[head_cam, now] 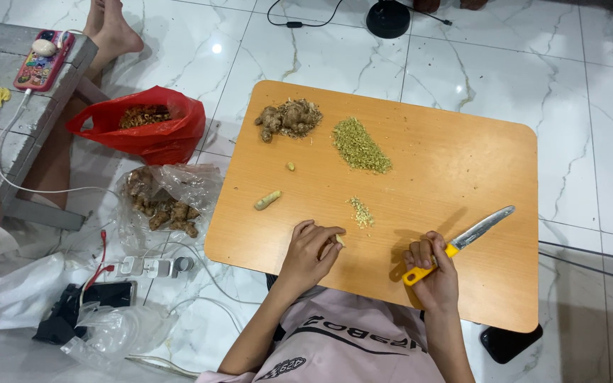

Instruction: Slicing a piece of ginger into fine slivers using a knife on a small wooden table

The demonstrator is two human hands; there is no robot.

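My right hand (431, 273) grips a knife (462, 241) by its yellow handle, the blade pointing up and to the right over the low wooden table (462, 163). At the table's near edge, my left hand (310, 252) pinches a small pale piece of root (340, 242) between its fingertips. A small heap of chopped bits (361, 211) lies just beyond both hands. Farther off sit a larger pile of minced root (360, 145), a clump of whole brown roots (289, 118), a peeled root stick (267, 200) and a tiny chunk (290, 166).
On the white tile floor to the left are a red plastic bag (147, 128), a clear bag of roots (164, 202), a power strip with cables (154, 267) and a dark phone (104, 294). Another person's feet (111, 28) and a grey bench (8, 106) are at far left.
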